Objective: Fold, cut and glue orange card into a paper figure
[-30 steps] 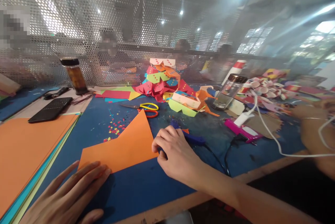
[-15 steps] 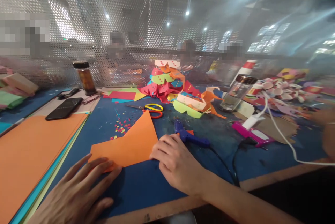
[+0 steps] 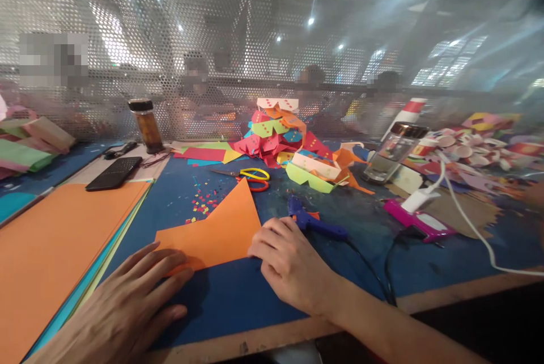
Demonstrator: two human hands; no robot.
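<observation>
At left, orange, blue and yellowish paper stack (image 3: 72,245); farther right, red-and-yellow-handled metal scissors (image 3: 237,174), then blue plastic glue gun (image 3: 323,226). Left hand (image 3: 131,290) flat, fingers spread; right hand (image 3: 293,265) curled, unclear if pinching or only touching. Between: pointed orange paper sheet (image 3: 216,233), left end under left fingers, lower right corner at right fingertips.

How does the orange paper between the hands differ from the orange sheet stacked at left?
The orange paper has a peaked, apparently folded outline; the stacked sheet shows a long straight edge. The orange paper lies on the blue table; the stacked sheet tops coloured sheets. Both are plain orange.
</observation>
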